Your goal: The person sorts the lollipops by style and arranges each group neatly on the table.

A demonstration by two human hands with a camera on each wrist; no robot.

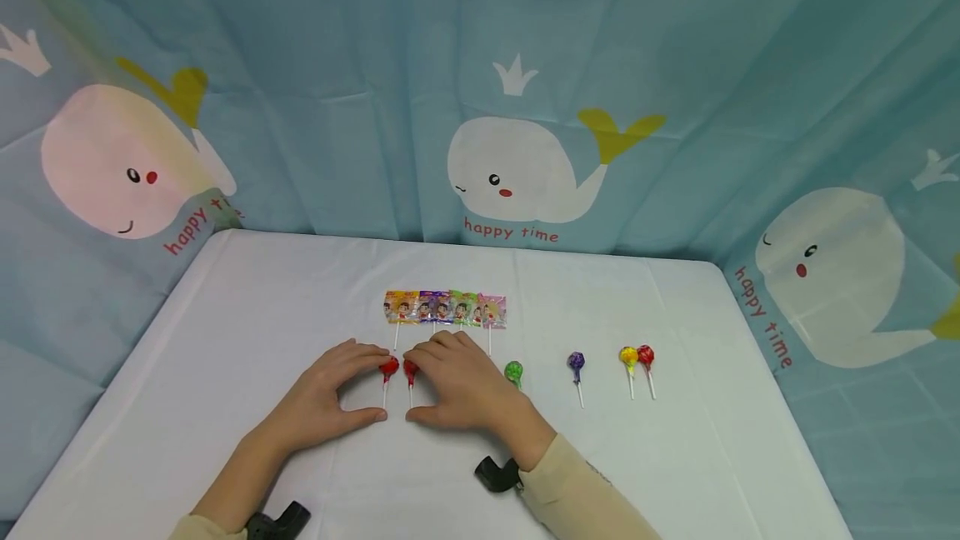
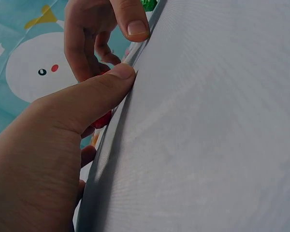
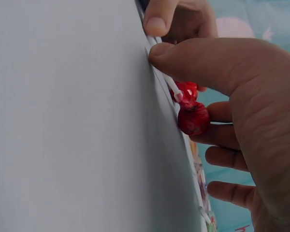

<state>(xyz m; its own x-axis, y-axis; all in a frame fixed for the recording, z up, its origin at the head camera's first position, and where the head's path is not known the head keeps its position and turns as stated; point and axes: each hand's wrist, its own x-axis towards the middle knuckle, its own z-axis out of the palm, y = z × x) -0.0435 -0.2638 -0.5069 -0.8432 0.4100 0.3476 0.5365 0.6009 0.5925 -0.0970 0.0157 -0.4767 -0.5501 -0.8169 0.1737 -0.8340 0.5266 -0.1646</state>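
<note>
Two red lollipops lie side by side on the white table, sticks toward the person. My left hand [image 1: 330, 394] holds the left red lollipop [image 1: 388, 367], fingertips at its candy head and thumb at the stick's lower end. The other red lollipop [image 3: 193, 120] is held the same way by my right hand [image 1: 465, 382]. In the right wrist view its wrapped head touches the fingers and its white stick runs up to the thumb. The left wrist view shows both thumbs close together, with my left hand [image 2: 53, 130] mostly covering its lollipop. A green lollipop [image 1: 513, 372] lies just beyond my right hand, its stick partly hidden.
Behind the hands, several flat-wrapped lollipops [image 1: 402, 307] lie in a row, in orange, purple, green and pink wrappers. To the right lie a purple lollipop [image 1: 576, 362], a yellow lollipop [image 1: 628, 357] and another red lollipop [image 1: 646, 355]. A whale-print curtain [image 1: 337, 165] surrounds the table [image 1: 675, 457].
</note>
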